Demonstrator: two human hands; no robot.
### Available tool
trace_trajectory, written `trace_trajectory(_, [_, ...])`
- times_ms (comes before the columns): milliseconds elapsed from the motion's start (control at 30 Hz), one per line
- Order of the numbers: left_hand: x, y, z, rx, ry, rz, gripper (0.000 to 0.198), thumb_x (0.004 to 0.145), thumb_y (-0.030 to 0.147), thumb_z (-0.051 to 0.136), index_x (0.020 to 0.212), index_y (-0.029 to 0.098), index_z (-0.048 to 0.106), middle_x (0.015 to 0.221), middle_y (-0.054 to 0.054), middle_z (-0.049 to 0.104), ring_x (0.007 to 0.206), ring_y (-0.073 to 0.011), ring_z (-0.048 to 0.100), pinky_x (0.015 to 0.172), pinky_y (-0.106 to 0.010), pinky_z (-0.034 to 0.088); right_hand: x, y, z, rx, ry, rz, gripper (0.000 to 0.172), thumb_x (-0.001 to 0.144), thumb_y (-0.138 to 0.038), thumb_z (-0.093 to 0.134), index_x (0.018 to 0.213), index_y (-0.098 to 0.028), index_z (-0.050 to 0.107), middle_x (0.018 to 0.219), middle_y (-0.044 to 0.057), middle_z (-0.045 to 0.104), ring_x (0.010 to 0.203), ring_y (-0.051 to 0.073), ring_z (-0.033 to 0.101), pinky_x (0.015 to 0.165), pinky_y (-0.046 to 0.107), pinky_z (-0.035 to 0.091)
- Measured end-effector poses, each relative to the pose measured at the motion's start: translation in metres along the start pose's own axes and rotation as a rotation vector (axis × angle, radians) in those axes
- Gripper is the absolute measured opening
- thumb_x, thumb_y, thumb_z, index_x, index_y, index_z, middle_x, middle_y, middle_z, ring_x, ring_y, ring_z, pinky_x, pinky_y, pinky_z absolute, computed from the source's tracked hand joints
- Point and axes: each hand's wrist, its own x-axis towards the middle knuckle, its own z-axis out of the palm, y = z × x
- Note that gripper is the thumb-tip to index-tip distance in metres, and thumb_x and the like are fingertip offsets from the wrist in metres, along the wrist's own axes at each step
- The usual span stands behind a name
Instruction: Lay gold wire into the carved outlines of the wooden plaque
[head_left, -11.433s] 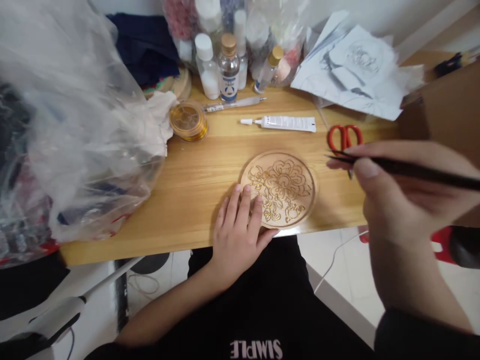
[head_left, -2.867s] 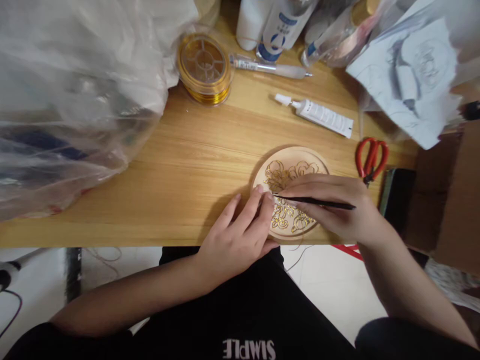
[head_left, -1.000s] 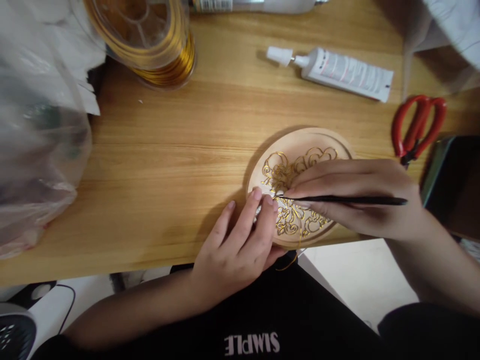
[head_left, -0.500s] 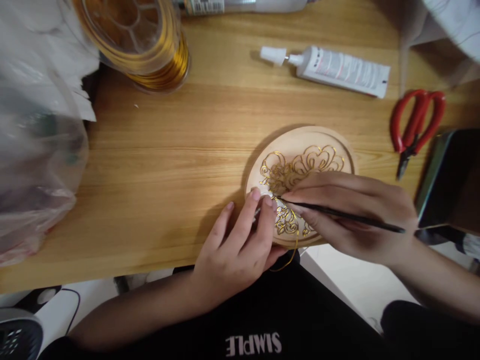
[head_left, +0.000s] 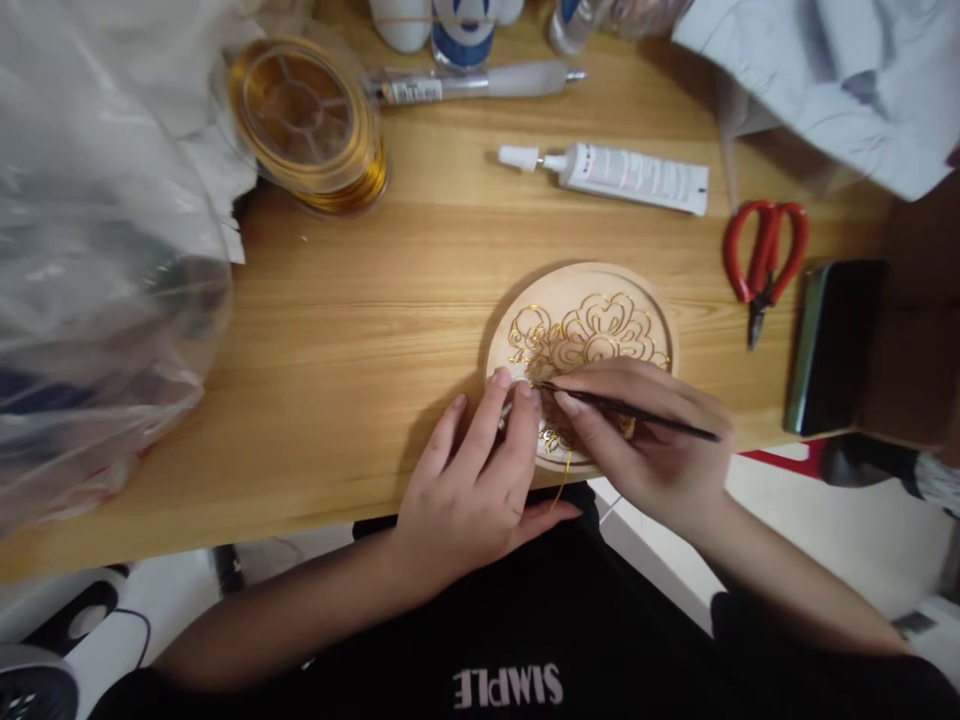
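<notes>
A round wooden board (head_left: 660, 310) with a raised rim lies near the table's front edge, covered with a flower pattern in gold wire (head_left: 611, 318). My left hand (head_left: 469, 490) holds the board at its near left side, index and middle fingertips pressed on the pattern and thumb stretched along the near edge. Closed around slim black tweezers (head_left: 645, 413), my right hand (head_left: 660, 450) brings their tip close to the left fingertips. A loose gold wire end (head_left: 561, 480) hangs over the near rim. My hands hide part of the pattern.
A spool of gold wire (head_left: 337, 190) and a pen (head_left: 487, 82) are at the back. A white glue tube (head_left: 637, 178) lies behind the board. To the right are red-handled pliers (head_left: 765, 255) and a phone (head_left: 840, 340). Plastic bags (head_left: 112, 280) cover the left side.
The view has shifted, so more of the table's back shows and things look smaller. Both hands stay at the board, and the tweezers' tip remains by the left fingertips.
</notes>
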Motion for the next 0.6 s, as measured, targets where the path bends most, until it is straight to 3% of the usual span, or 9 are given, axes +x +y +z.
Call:
trace_trajectory(233, [0.0029,-0.0002,-0.0037,-0.034,0.008,0.003,0.057,0.094,0.038,0.033,0.126,-0.004,0.056,0.129,-0.017,0.061,0.125,-0.0333,0.052,0.098,-0.044,0.041,-0.0054,0.0003,0.0035,0.022,0.052,0.050,0.014,0.082,-0.014,0.065,0.093,-0.022,0.070,0.083,0.003,0.073,0.075,0.016,0.068,0.066,0.031,0.057])
trace_trajectory(600, [0.0024,-0.0003,-0.0042,-0.035,0.005,-0.001,0.055,0.091,0.032,0.032,0.127,-0.003,0.056,0.132,-0.017,0.059,0.127,-0.0330,0.051,0.099,-0.044,0.039,-0.0070,-0.0005,0.0068,0.048,0.075,0.041,0.015,0.082,-0.012,0.064,0.092,-0.020,0.070,0.083,0.002,0.073,0.077,0.015,0.068,0.070,0.031,0.056])
